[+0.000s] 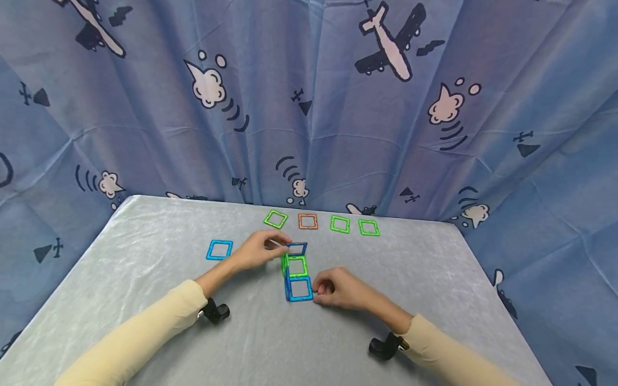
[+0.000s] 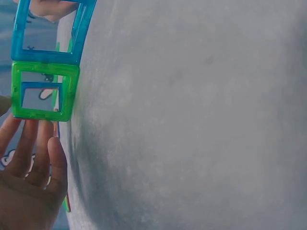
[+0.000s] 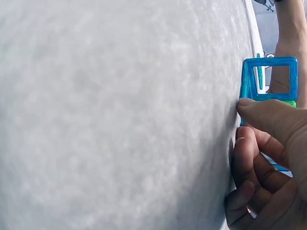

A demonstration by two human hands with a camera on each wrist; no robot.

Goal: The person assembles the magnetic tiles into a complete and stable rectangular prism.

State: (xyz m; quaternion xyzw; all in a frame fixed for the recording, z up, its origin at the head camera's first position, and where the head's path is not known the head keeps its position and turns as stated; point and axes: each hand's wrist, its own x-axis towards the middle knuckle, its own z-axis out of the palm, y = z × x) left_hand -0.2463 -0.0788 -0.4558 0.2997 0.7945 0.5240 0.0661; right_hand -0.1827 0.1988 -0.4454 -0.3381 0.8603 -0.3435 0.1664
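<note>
A small build of square magnetic tiles stands mid-table. A flat green tile (image 1: 306,266) and a flat blue tile (image 1: 301,298) lie edge to edge. Along their left side, a green tile (image 2: 45,115) and a blue tile (image 2: 45,56) stand upright. At the far end a darker blue tile (image 1: 305,249) also stands. My left hand (image 1: 260,249) pinches that far tile's left corner between thumb and index finger. With curled fingers, my right hand (image 1: 343,289) holds the near flat blue tile's right edge; in the right wrist view the thumb (image 3: 259,111) meets its corner.
Along the back lie a green tile (image 1: 268,222), an orange tile (image 1: 308,228) and two more green tiles, the left one (image 1: 340,231) beside the right one (image 1: 369,234). A loose blue tile (image 1: 209,251) lies by the left forearm. A patterned curtain (image 1: 270,107) hangs behind the table.
</note>
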